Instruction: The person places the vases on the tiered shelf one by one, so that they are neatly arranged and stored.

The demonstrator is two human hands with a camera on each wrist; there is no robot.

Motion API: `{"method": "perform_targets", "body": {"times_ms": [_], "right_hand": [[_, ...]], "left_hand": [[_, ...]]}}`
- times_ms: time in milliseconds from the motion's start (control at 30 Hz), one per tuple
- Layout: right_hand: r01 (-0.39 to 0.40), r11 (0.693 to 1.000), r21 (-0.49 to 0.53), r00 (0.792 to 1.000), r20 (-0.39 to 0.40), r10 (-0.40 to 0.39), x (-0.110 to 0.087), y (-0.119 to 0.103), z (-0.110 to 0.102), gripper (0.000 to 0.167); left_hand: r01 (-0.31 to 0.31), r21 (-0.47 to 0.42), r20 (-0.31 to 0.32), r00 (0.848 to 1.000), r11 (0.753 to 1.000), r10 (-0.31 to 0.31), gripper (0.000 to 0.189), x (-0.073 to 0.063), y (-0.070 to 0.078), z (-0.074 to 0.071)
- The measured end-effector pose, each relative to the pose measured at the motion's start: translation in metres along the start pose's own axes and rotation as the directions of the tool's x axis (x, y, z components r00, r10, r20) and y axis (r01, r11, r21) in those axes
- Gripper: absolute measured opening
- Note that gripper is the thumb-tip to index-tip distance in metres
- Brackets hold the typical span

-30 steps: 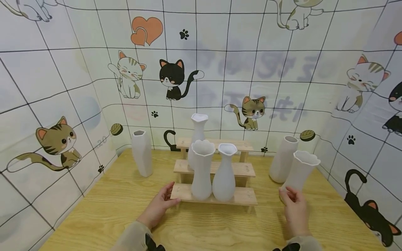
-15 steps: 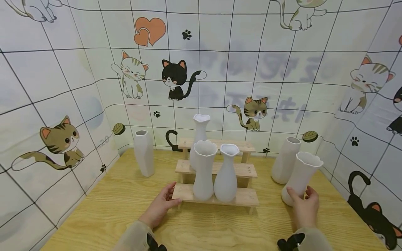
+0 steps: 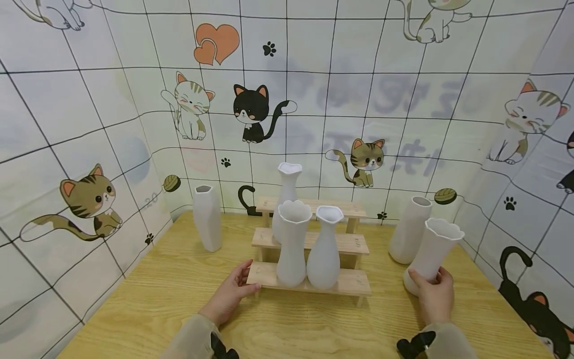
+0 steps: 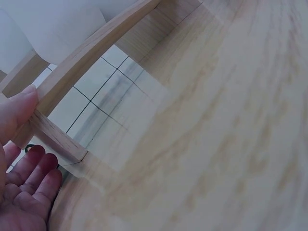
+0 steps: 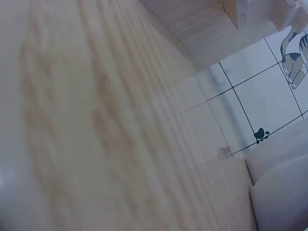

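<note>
My right hand grips the lower part of a white vase with a scalloped rim, at the right of the table. That vase leans to the right in the head view. My left hand holds the left end of the lowest step of a three-step wooden stand. In the left wrist view its thumb lies on the step's edge, with fingers beside the stand's leg. On the lowest step stand a scalloped vase and a round-bellied vase. A taller vase rises behind on the stand.
A plain white vase stands just behind the gripped one. At the back left is a faceted white vase. Cat-printed white sheeting encloses the wooden table at the back and sides.
My right hand has shifted right around the scalloped vase, its thumb now on the near side. The left hand keeps its place on the stand. The head view has turned slightly left.
</note>
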State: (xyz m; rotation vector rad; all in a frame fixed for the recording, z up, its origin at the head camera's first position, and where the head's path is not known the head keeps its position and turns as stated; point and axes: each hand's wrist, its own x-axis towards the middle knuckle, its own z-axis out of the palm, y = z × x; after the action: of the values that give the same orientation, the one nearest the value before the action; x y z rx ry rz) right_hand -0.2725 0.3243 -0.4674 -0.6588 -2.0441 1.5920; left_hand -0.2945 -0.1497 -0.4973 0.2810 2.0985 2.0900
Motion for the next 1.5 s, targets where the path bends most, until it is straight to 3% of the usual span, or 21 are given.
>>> {"method": "perform_targets", "body": {"times_ms": [367, 800, 967, 1200, 1500], "right_hand": [[-0.022, 0.997, -0.078, 1.0, 0.009, 0.023, 0.002, 0.0, -0.011, 0.091], [-0.052, 0.992, -0.111, 0.99, 0.124, 0.066, -0.004, -0.019, -0.022, 0.101], [-0.018, 0.994, -0.111, 0.98, 0.193, 0.04, -0.009, -0.035, -0.022, 0.102], [0.087, 0.992, -0.095, 0.958, 0.281, -0.057, -0.019, -0.063, -0.016, 0.097], [0.196, 0.98, -0.034, 0.912, 0.372, -0.169, -0.025, -0.094, -0.009, 0.089]], "left_hand": [[0.004, -0.025, 0.004, 1.0, 1.0, -0.004, 0.08, -0.001, 0.005, 0.003], [0.009, -0.04, -0.002, 1.0, 0.999, -0.01, 0.079, 0.0, 0.003, 0.002], [0.009, -0.04, -0.003, 1.0, 0.999, -0.009, 0.078, -0.001, 0.003, 0.001], [0.007, -0.042, -0.002, 1.0, 0.999, -0.007, 0.078, -0.002, 0.002, 0.001], [0.017, -0.061, 0.012, 1.0, 0.998, -0.016, 0.079, -0.002, 0.004, 0.001]]}}
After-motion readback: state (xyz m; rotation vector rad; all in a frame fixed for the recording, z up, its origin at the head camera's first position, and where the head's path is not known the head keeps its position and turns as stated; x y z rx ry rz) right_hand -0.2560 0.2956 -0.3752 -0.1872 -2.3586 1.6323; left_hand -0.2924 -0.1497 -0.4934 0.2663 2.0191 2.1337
